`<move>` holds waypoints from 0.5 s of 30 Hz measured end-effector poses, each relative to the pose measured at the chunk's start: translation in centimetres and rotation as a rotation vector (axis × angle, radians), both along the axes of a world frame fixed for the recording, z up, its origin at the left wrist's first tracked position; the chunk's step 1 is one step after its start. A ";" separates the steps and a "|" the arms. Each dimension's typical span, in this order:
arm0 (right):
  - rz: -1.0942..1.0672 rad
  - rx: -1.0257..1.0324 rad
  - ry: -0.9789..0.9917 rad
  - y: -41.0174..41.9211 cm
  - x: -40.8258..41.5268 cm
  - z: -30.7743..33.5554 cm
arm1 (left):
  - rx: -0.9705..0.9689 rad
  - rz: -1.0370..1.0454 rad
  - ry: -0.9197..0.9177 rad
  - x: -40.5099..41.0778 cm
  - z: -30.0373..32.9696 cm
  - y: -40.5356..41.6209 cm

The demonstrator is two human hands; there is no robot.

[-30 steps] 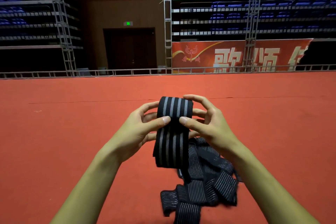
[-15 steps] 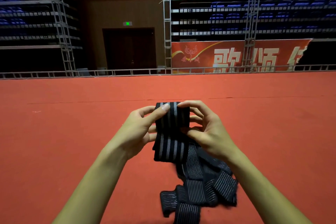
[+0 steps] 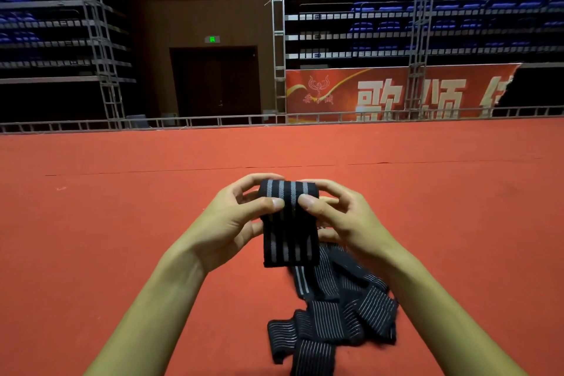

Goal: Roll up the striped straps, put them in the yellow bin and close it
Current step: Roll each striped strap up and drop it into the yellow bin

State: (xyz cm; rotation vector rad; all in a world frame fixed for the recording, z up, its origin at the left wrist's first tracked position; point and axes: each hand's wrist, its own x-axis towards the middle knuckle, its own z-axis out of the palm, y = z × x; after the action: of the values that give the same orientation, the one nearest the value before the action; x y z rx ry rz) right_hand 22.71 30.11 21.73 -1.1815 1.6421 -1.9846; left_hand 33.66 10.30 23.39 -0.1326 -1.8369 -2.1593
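Observation:
A black strap with grey stripes (image 3: 290, 232) is held up in front of me, its top end curled into a small roll. My left hand (image 3: 235, 220) pinches the roll from the left, thumb on the front and fingers behind. From the right, my right hand (image 3: 341, 220) pinches it the same way. The strap's loose length hangs down into a heap of striped straps (image 3: 338, 314) lying on the red carpet. No yellow bin is in view.
Red carpet (image 3: 106, 238) spreads out on all sides. A low metal railing (image 3: 213, 122) runs along its far edge. Behind it stand scaffold towers, rows of blue seats, a dark doorway and a red banner (image 3: 396, 91).
The roll at the strap's top has been turned and my thumbs have come back onto its front. The hanging length has shortened a little.

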 end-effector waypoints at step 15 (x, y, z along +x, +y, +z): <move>-0.024 -0.041 0.125 0.2 -0.7 -1.0 | -0.085 0.114 -0.106 1.0 0.7 1.2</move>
State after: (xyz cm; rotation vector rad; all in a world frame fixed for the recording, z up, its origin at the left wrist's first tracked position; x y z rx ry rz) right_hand 22.05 30.31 20.74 -1.3322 1.6886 -2.0049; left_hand 34.63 11.47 24.13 0.0681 -1.9456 -2.0478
